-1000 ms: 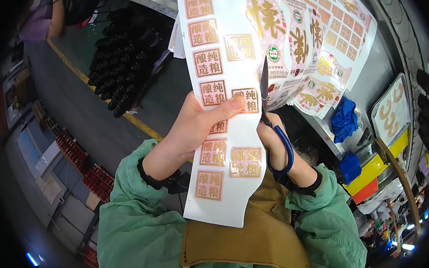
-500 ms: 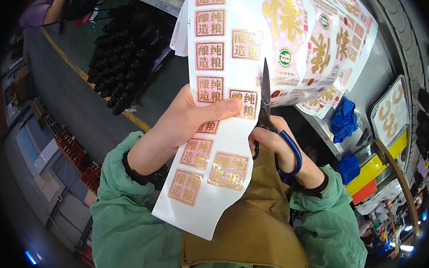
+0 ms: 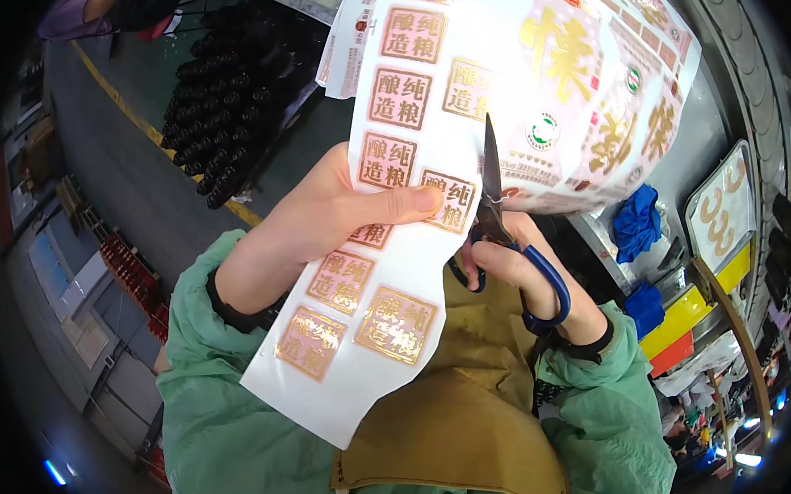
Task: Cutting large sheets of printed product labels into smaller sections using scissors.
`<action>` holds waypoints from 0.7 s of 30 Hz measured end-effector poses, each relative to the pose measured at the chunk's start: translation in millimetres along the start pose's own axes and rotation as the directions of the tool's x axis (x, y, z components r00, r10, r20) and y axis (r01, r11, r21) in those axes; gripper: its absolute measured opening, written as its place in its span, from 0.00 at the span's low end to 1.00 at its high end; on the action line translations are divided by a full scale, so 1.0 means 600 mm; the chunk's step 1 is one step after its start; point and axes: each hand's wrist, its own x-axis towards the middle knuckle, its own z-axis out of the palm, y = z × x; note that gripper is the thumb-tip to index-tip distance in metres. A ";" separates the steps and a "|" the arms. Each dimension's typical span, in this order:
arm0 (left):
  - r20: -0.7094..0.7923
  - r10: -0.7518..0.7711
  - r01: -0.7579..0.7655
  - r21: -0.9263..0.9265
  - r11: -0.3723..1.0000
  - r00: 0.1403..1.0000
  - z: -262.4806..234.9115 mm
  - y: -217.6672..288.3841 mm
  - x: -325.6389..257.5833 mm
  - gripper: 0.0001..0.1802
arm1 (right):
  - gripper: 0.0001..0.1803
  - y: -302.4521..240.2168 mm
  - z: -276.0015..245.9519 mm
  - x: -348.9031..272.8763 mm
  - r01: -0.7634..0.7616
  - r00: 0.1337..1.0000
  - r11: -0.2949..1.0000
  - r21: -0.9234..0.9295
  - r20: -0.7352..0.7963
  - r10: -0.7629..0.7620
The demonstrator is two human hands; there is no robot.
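A white sheet of stickers point(image 3: 454, 262) with square gold-framed labels hangs from my left hand point(image 3: 322, 215). That hand is closed on it, thumb across the front and fingers hidden behind. My right hand point(image 3: 513, 263) grips scissors point(image 3: 492, 175) by their dark blue loops, blades pointing up. The blades lie at the sheet's right side, between the square labels and a pink-and-gold printed part point(image 3: 556, 69) that curls off to the right. Below the blades the sheet's right edge runs loose and wavy.
More printed sheets lie on the metal table point(image 3: 592, 237) at the right. Near them are a crumpled blue cloth point(image 3: 636, 224) and a white tray point(image 3: 720, 203) with curved gold pieces. Rows of dark bottles point(image 3: 227, 104) stand at the far left. Yellow bins point(image 3: 677, 322) sit at the right.
The sheet's lower end has swung left and tilted more. The printed part has shifted right, away from the strip. My right hand and the scissors have moved slightly, still at the sheet's edge.
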 end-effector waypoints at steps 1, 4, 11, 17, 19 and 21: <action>0.016 -0.014 0.014 0.036 0.999 1.000 -0.002 0.005 -0.002 0.20 | 0.16 -0.002 -0.004 -0.002 -0.009 1.000 0.998 -0.066 0.010 0.010; 0.039 -0.044 0.039 0.125 0.991 0.998 -0.008 0.022 -0.006 0.19 | 0.17 -0.007 -0.012 -0.002 -0.017 0.999 0.990 -0.140 0.035 0.022; 0.075 -0.103 0.077 0.289 0.954 0.992 -0.024 0.037 -0.006 0.19 | 0.13 -0.032 -0.022 -0.004 -0.115 0.990 0.935 -0.336 0.040 0.136; 0.094 -0.100 0.065 0.324 0.944 0.990 -0.031 0.043 0.000 0.19 | 0.16 -0.023 -0.037 0.001 -0.063 0.995 0.907 -0.416 0.039 0.087; 0.091 -0.100 0.065 0.321 0.945 0.991 -0.033 0.043 0.001 0.19 | 0.18 -0.019 -0.038 0.002 -0.042 0.997 0.904 -0.426 0.035 0.063; 0.086 -0.098 0.065 0.321 0.945 0.991 -0.035 0.040 0.002 0.19 | 0.19 -0.016 -0.036 0.003 -0.083 0.996 0.923 -0.376 0.008 0.092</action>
